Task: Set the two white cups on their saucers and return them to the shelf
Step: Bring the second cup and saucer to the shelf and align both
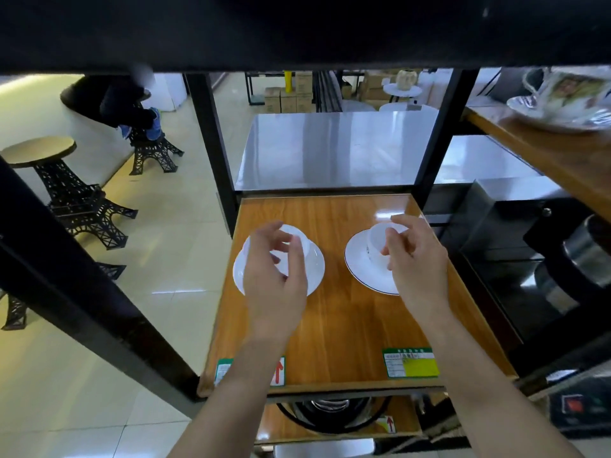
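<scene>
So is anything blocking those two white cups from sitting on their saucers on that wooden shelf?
Nothing visible. The left white cup sits over its plain white saucer, the right white cup over its dark-rimmed saucer, both on the wooden shelf.

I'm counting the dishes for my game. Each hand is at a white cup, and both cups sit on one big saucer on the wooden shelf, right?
Not quite. The head view shows two saucers, not one: the left cup sits on the left saucer, and the right cup on the right saucer. The rest holds: the left hand and right hand are each at a cup on the wooden shelf.
</scene>
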A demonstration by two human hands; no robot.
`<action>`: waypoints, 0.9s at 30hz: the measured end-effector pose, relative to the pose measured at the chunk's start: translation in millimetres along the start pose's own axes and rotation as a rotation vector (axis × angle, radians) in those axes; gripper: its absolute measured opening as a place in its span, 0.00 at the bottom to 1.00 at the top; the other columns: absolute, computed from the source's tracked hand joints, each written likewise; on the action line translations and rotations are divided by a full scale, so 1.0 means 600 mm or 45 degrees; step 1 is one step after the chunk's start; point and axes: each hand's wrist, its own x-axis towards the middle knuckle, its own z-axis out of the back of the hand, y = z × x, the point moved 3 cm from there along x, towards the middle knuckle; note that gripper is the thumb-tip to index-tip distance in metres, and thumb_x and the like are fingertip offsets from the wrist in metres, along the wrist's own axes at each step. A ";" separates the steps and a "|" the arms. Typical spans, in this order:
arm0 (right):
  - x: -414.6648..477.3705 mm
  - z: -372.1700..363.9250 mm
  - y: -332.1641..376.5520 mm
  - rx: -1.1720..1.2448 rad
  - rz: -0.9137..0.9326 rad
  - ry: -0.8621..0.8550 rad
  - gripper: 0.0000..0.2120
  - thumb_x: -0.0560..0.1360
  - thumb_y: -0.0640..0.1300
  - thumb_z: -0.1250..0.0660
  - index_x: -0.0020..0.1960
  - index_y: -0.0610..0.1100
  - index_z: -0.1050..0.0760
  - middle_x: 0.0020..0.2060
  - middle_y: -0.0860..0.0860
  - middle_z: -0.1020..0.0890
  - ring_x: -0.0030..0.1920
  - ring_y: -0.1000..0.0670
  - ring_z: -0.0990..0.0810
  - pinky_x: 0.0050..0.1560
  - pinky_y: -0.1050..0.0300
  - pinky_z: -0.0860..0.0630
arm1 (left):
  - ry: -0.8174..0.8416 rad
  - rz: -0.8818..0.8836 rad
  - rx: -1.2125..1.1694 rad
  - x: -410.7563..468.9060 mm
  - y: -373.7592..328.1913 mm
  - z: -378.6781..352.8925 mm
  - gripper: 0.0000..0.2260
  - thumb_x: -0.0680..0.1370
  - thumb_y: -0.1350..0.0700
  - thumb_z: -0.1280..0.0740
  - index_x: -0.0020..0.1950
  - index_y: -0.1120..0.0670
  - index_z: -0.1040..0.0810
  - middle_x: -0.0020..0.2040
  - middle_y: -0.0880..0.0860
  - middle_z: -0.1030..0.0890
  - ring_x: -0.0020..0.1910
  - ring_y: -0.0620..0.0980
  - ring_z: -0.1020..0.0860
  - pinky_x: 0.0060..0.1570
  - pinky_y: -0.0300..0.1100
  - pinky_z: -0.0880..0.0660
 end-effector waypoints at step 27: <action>0.020 0.049 -0.159 -0.186 -0.479 0.350 0.18 0.80 0.46 0.43 0.69 0.45 0.35 0.49 0.50 0.23 0.37 0.58 0.27 0.46 0.57 0.28 | 0.523 1.232 -0.306 -0.088 0.041 -0.188 0.17 0.79 0.64 0.38 0.66 0.54 0.37 0.55 0.59 0.21 0.40 0.49 0.19 0.36 0.40 0.20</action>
